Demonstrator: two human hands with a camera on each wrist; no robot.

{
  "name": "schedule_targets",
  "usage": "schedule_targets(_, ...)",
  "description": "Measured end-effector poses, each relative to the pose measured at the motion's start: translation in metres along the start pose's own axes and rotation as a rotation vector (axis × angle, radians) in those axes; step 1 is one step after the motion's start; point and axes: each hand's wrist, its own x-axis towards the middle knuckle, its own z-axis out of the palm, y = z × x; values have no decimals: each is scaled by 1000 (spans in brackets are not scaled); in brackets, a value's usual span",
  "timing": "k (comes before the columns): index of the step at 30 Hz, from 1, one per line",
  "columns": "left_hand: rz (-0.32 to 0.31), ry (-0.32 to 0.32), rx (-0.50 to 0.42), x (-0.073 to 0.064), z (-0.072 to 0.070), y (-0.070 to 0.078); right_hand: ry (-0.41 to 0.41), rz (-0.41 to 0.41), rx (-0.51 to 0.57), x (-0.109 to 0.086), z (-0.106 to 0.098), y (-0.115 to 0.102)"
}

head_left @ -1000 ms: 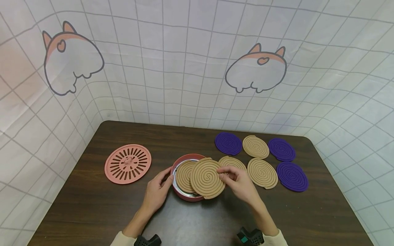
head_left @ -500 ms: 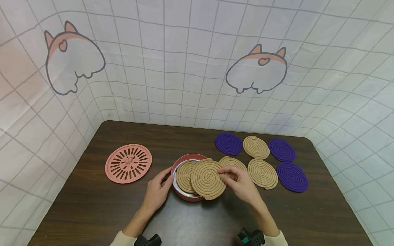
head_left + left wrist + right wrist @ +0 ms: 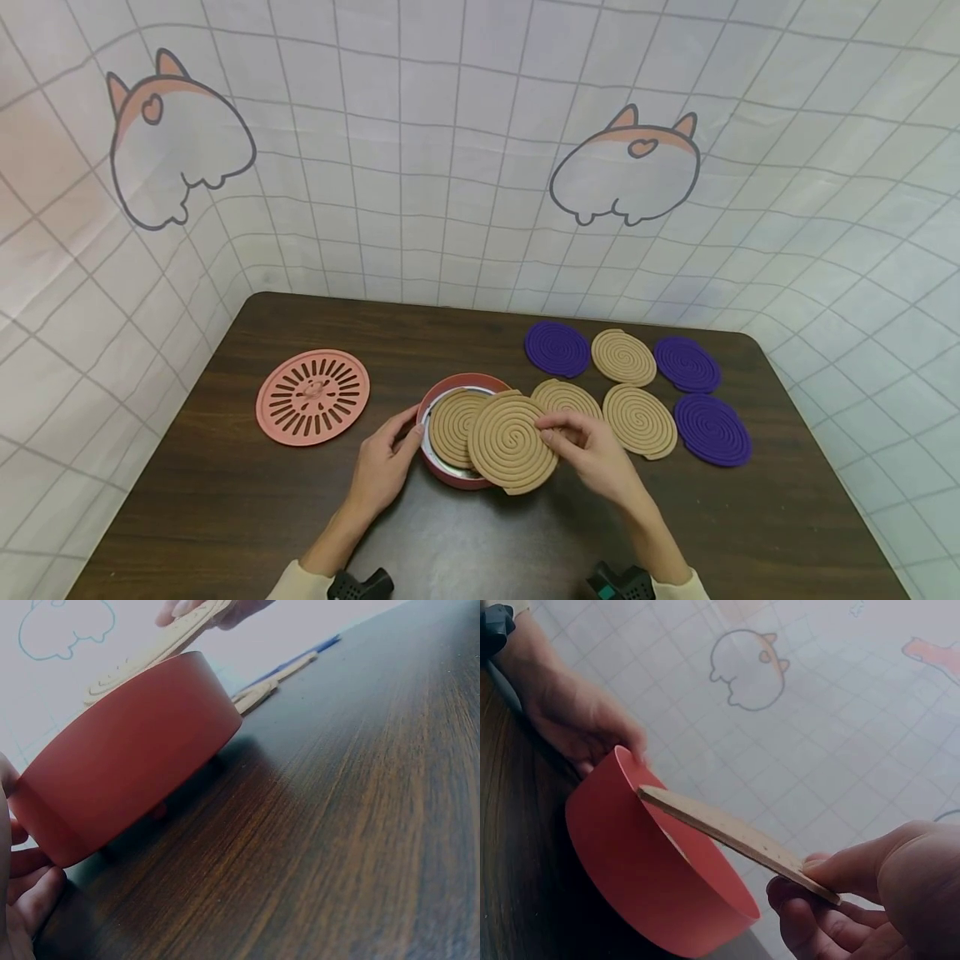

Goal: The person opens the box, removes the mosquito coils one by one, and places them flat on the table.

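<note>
My right hand (image 3: 588,450) pinches the right edge of a tan mosquito coil (image 3: 512,442) between thumb and fingers. The coil is tilted over the right part of a round red mosquito coil holder (image 3: 652,862). Another tan coil (image 3: 452,429) lies inside the holder, partly covered by the held one. At the holder's left side my left hand (image 3: 382,462) grips its wall, with the thumb near the rim. In the left wrist view the holder's red wall (image 3: 135,757) rises from the table on small feet, and the right fingers show above the held coil.
A slotted pink lid (image 3: 312,397) lies on the dark wooden table (image 3: 225,517) at the left. To the right are several coils, among them a purple coil (image 3: 712,429) and a tan coil (image 3: 639,422). A patterned white cloth (image 3: 420,167) hangs behind.
My right hand has moved slightly right and toward me with the tan coil, still tilted over the holder. My left hand stays on the holder.
</note>
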Motion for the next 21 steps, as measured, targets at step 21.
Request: schedule_targets(21,8,2,0,0,0,3,52,63,34,-36,-24,10)
